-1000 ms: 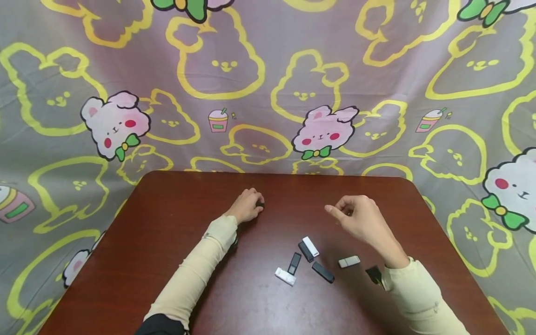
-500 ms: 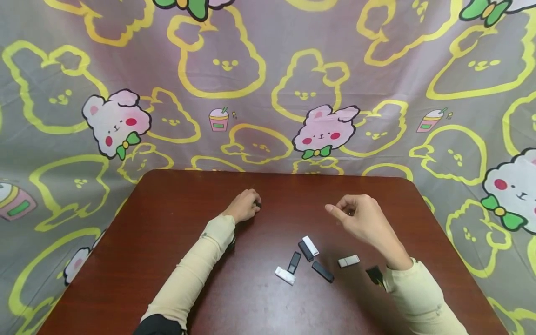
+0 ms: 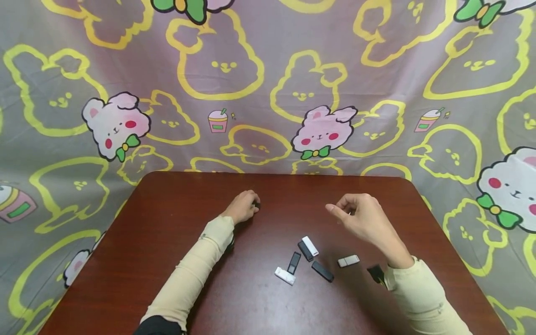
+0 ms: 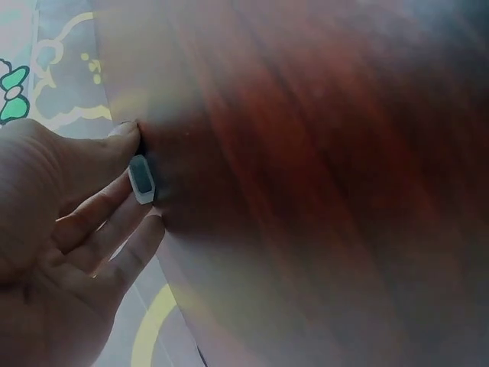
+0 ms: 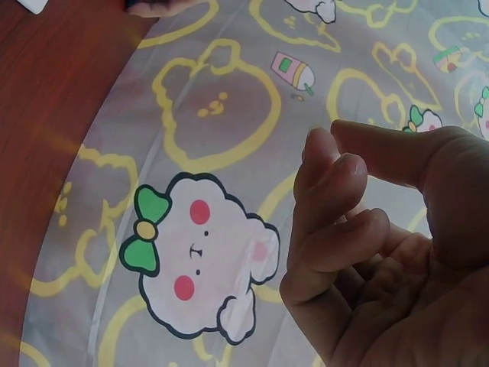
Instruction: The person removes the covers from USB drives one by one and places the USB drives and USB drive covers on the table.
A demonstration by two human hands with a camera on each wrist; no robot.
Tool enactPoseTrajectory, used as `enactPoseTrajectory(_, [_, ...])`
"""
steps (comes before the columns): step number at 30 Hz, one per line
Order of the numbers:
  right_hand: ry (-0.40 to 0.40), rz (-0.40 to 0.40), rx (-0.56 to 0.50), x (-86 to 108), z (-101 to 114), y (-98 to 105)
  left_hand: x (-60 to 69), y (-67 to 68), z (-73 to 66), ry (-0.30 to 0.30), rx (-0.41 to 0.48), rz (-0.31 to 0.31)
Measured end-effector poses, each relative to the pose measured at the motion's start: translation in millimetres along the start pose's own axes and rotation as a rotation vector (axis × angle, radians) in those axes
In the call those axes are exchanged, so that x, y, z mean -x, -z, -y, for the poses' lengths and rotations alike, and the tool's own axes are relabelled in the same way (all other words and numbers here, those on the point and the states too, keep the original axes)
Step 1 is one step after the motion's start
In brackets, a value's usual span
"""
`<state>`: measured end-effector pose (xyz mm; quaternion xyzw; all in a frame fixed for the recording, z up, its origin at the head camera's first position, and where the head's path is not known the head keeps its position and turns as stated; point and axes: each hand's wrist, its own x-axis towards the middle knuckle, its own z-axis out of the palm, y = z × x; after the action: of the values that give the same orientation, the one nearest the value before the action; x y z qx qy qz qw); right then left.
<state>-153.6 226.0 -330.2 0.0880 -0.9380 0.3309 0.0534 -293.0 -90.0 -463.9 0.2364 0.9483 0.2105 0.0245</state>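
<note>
In the head view my left hand is low over the far middle of the table. Between its thumb and fingers it pinches a dark USB stick, whose pale-rimmed end faces the left wrist camera; the fingers hide most of it from above. My right hand hovers over the right side with loosely curled fingers and nothing in it. Nearer me lie more USB sticks: a white one against a black one, a dark one touching a white one, a black one and a silver-grey one.
The brown table has rounded far corners. A patterned curtain hangs right behind its far edge. A small black piece shows beside the right sleeve cuff.
The left hand has shifted slightly left with the USB stick in its grip. My right hand and the sticks lying on the table have stayed put.
</note>
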Motion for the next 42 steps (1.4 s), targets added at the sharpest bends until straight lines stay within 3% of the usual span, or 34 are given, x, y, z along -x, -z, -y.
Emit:
enactPoseTrajectory(3, [0.008, -0.002, 0.011, -2.2, 0.2, -0.2, 4.0, 2.7, 0.0, 0.018, 0.020, -0.017])
enactPoseTrajectory(7, [0.037, 0.014, 0.032, -7.2, -0.5, -3.1, 15.4, 8.7, -0.8, 0.055, 0.006, -0.108])
enactPoseTrajectory(11, [0.100, 0.073, 0.062, -13.9, -6.7, -9.8, 33.7, 14.8, -3.7, 0.090, -0.039, -0.212])
enactPoseTrajectory(17, [0.256, 0.183, 0.078, -27.8, -22.7, -22.3, 67.3, 22.6, -13.9, 0.106, -0.062, -0.306])
enactPoseTrajectory(20, [0.306, 0.251, 0.103, -33.5, -31.7, -28.6, 82.2, 23.3, -22.4, 0.091, -0.059, -0.310])
enactPoseTrajectory(29, [0.350, 0.497, 0.226, -44.9, -57.3, -56.1, 117.8, 18.4, -40.6, 0.072, -0.014, -0.313])
enactPoseTrajectory(35, [0.348, 0.613, 0.212, -40.0, -63.7, -71.1, 128.8, 13.6, -43.2, 0.045, 0.005, -0.302])
enactPoseTrajectory(42, [0.318, 0.686, 0.196, -36.8, -67.3, -83.9, 132.4, 11.7, -47.4, -0.011, 0.009, -0.298])
